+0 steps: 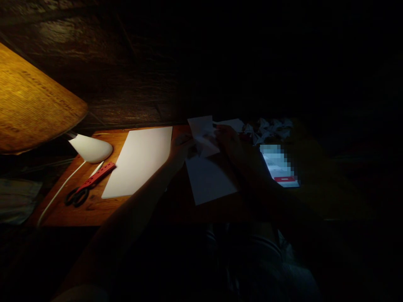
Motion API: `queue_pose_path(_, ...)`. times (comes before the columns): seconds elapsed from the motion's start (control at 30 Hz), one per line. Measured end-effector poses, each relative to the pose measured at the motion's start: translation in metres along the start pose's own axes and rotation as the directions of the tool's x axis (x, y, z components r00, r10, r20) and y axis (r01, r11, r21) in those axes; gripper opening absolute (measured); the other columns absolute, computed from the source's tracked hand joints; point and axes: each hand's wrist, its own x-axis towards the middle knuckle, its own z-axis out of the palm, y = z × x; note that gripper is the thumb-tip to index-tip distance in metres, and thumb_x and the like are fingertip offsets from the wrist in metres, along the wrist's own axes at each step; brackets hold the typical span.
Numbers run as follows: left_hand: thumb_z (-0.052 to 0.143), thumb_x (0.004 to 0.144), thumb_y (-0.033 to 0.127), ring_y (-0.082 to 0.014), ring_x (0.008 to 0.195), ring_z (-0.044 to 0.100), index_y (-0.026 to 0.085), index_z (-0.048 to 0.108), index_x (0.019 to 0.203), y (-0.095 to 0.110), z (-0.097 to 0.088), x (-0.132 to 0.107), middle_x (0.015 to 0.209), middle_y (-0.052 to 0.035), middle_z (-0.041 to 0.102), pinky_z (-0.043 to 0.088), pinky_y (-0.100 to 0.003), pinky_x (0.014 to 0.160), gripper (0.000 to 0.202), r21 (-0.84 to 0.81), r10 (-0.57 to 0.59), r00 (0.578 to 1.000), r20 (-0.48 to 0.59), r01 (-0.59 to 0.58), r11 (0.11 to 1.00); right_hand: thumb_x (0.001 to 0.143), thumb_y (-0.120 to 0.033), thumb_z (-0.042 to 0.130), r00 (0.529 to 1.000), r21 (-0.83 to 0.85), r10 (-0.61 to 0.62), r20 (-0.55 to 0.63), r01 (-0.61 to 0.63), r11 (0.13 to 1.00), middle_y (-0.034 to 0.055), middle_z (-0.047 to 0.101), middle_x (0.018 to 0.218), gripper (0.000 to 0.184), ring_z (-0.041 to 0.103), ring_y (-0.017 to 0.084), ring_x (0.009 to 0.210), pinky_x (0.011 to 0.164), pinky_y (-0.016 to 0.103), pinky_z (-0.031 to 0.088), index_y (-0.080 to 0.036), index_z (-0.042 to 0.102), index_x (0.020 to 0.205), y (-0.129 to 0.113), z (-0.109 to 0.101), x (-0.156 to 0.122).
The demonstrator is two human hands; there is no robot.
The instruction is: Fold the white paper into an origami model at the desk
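Observation:
Between my two hands is a folded sheet of white paper (203,130), raised a little above the table. My left hand (181,144) grips its left side, and my right hand (228,140) has hold of its right edge. Shadow hides most of the fingers' detail. Below the folded paper, a flat white sheet (208,180) lies on the wooden table. A stack of white paper (141,161) rests to the left of my left hand, brightly lit.
At the left stand a lamp with a yellow shade (34,105) and white base (91,147), its cord trailing forward. Scissors (78,196) with black handles lie beside a red patterned strip (97,175). On the right are a lit phone (278,165) and crumpled or folded white papers (267,130).

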Motion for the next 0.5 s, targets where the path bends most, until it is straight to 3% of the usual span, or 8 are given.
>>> queue_pose_path(0.13,0.080,0.075,0.019,-0.0137,0.066,0.070,0.020,0.066,0.090,0.0001,0.0023,-0.0027,0.079,0.0008,0.073,0.056,-0.022,0.059,0.020,0.002,0.009,1.000,0.030,-0.009,1.000,0.083,-0.037,0.076,0.989,0.051,0.080,0.124,-0.087,0.995,0.0040,0.079,0.097,0.042,0.072,0.022,0.088,0.076,0.033,0.058,-0.025,0.069,0.123,0.0004,0.0032,0.0026)
queue_pose_path(0.27,0.080,0.077,0.020,-0.0175,0.080,0.076,0.020,0.072,0.104,0.0000,0.0048,-0.0041,0.092,-0.0018,0.079,0.061,-0.027,0.071,0.028,-0.041,0.032,0.997,0.069,-0.029,0.999,0.082,-0.033,0.075,0.995,-0.007,0.063,0.079,-0.063,0.998,0.0017,0.078,0.089,0.017,0.070,0.021,0.082,0.072,0.032,0.057,-0.026,0.073,0.097,-0.0023,0.0017,0.0029)
queue_pose_path(0.37,0.079,0.077,0.018,-0.0167,0.082,0.076,0.019,0.074,0.095,-0.0005,0.0056,-0.0036,0.087,-0.0019,0.078,0.062,-0.028,0.077,0.018,-0.049,0.083,0.992,0.090,-0.079,0.996,0.083,-0.033,0.073,0.997,-0.044,0.001,0.072,0.002,0.999,0.0023,0.077,0.084,0.010,0.070,0.021,0.082,0.075,0.033,0.058,-0.025,0.072,0.079,-0.0033,-0.0019,0.0029)
queue_pose_path(0.5,0.070,0.079,0.017,-0.0180,0.080,0.076,0.018,0.078,0.086,0.0029,0.0048,-0.0060,0.084,-0.0042,0.078,0.061,-0.030,0.077,0.010,-0.009,0.054,0.993,0.107,-0.053,0.999,0.088,-0.031,0.065,0.993,-0.011,-0.059,0.104,0.061,0.998,0.0051,0.081,0.095,0.016,0.074,0.025,0.098,0.086,0.038,0.060,-0.026,0.078,0.081,-0.0001,-0.0050,0.0036)
